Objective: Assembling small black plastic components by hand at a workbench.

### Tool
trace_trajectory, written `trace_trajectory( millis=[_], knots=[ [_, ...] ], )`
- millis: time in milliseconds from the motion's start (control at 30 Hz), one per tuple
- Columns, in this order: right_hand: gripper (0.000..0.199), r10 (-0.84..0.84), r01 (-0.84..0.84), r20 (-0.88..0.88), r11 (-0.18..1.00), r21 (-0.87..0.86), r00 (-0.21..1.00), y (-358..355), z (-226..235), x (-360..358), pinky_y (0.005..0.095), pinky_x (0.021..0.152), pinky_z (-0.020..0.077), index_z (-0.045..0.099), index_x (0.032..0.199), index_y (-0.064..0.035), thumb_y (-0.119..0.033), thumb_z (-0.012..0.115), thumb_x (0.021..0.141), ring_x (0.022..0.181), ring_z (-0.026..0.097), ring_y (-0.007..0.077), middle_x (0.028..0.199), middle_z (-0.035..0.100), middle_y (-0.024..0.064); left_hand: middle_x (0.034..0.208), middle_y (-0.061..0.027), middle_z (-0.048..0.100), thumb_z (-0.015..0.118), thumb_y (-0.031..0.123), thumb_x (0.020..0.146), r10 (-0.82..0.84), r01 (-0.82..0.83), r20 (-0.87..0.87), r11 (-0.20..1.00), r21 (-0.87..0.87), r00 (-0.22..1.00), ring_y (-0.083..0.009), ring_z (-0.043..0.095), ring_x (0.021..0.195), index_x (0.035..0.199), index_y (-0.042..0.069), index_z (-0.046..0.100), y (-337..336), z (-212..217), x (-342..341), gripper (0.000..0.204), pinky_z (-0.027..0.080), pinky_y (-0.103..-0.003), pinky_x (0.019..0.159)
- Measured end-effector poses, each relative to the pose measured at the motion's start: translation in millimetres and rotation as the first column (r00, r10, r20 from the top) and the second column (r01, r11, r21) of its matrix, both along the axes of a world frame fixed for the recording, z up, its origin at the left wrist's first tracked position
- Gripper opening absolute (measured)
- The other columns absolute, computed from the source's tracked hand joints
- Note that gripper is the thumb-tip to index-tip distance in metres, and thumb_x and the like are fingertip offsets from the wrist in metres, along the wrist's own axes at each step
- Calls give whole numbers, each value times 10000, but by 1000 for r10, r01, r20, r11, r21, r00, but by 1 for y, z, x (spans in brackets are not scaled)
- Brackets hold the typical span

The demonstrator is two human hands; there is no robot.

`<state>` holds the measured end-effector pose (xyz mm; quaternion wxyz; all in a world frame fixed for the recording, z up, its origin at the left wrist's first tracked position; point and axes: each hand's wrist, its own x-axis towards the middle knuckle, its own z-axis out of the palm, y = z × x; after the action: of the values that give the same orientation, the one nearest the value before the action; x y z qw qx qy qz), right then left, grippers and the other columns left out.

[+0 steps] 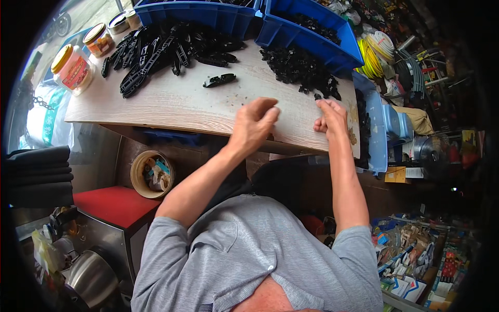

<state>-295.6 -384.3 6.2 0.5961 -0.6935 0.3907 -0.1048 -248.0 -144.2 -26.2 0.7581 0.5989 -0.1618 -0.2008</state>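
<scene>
My right hand (331, 117) is over the right part of the table, its thumb and forefinger pinched at a small black plastic piece (317, 96). Just beyond it spreads a heap of small black plastic parts (299, 67). Nearer the middle, my left hand (252, 126) is above the table's front edge with its fingers curled in; whatever lies inside them is hidden. A single long black plastic part (219, 80) rests alone on the tabletop, farther off and left of that hand. Beyond it, a large pile of long black plastic parts (156, 49) covers the far left.
Two blue bins, a left one (197, 15) and a right one (312, 39), stand along the table's (171, 106) far side. Lidded jars (73, 70) are at its left end. A blue crate (377, 130) sits off the right end. Below the front edge is a waste bucket (139, 174).
</scene>
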Motion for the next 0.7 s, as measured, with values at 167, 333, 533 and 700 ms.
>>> trace_trajectory(
  millis=[167, 333, 533, 700],
  knots=[
    [187, 67, -83, 147, 991, 101, 987, 50, -4, -10, 268, 397, 441, 640, 892, -42, -221, 692, 911, 404, 490, 119, 501, 480, 2, 962, -155, 710, 640, 190, 957, -22, 12, 108, 996, 89, 994, -154, 678, 824, 1227, -96, 600, -61, -12, 12, 396, 547, -272, 720],
    [136, 109, -144, 327, 986, 85, 939, 53, -21, -14, 239, 402, 390, 662, 907, -51, -182, 677, 942, 410, 411, 62, 609, 555, -20, 847, -109, 690, 613, 168, 940, -74, 69, -135, 997, -42, 988, -139, 630, 673, 1055, -49, 683, -70, 1, 15, 255, 541, -278, 630],
    [153, 133, -191, 339, 971, 145, 932, 56, -18, -13, 247, 427, 436, 632, 907, -61, -175, 735, 900, 414, 419, 61, 601, 549, -25, 760, -68, 635, 610, 156, 937, -248, 201, -309, 963, -177, 918, -120, 599, 632, 956, -21, 671, -56, 2, 26, 189, 497, -243, 544],
    [177, 163, -224, 362, 966, 133, 918, 69, -9, -9, 257, 454, 481, 657, 972, -43, -167, 748, 886, 432, 465, 67, 614, 572, -12, 738, -57, 623, 595, 152, 947, -269, 213, -366, 959, -186, 891, -109, 582, 588, 952, -16, 647, -45, 1, 31, 176, 472, -239, 498]
  ],
)
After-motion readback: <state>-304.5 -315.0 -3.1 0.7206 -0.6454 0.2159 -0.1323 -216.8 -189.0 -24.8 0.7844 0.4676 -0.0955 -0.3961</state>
